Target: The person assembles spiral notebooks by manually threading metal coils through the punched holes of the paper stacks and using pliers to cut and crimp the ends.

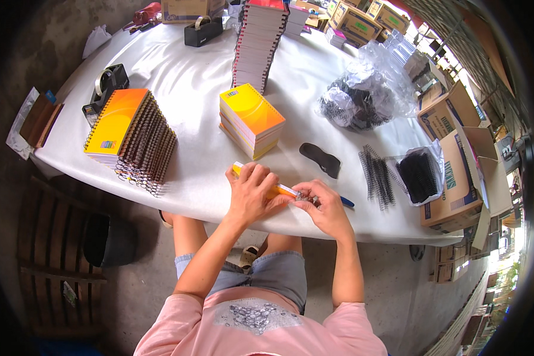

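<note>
Head view, hands [253, 191] [326, 207], yellow notebook [286, 190] partly hidden

White table [199, 139], 2 tape dispensers [203, 35], notebook stacks [252, 118]

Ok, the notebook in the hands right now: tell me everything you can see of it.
The notebook is small, with a yellow-orange cover and a whitish edge of what look like paper pages. It slants from upper left to lower right, near the table's front edge. The left hand grips it across the middle, hiding much of it. At its right end the right hand pinches what looks like wire coil; whether that is threaded in is too small to tell.
</note>
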The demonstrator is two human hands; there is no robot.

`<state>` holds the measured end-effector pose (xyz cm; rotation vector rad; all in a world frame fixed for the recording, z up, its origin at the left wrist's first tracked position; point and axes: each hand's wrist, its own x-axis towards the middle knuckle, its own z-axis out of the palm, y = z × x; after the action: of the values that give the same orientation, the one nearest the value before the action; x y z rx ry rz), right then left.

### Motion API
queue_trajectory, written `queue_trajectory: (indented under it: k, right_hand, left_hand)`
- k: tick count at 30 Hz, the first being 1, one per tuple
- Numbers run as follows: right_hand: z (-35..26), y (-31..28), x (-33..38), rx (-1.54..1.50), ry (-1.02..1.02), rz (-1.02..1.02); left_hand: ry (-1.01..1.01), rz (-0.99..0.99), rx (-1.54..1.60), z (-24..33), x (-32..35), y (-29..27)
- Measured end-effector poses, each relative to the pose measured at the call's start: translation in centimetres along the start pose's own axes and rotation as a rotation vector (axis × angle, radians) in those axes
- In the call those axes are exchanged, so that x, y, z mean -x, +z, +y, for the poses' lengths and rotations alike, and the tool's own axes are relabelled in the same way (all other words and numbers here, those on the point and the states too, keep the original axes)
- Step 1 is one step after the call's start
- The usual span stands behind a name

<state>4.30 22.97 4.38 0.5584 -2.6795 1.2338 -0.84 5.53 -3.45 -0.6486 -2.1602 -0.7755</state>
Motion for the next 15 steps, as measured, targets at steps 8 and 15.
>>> queue_trajectory:
  k: [8, 15]
  right_hand:
    - [5.4, -3.7, -3.1, 0.203, 0.158, -0.097]
    - [3.7, -1.2, -1.0, 0.392, 0.26, 0.284]
  left_hand:
    - [0.012, -0.01, 0.065, 0.2, -0.6, -0.4]
    - [-0.003, -0.049, 0.084, -0.4, -0.6, -0.8]
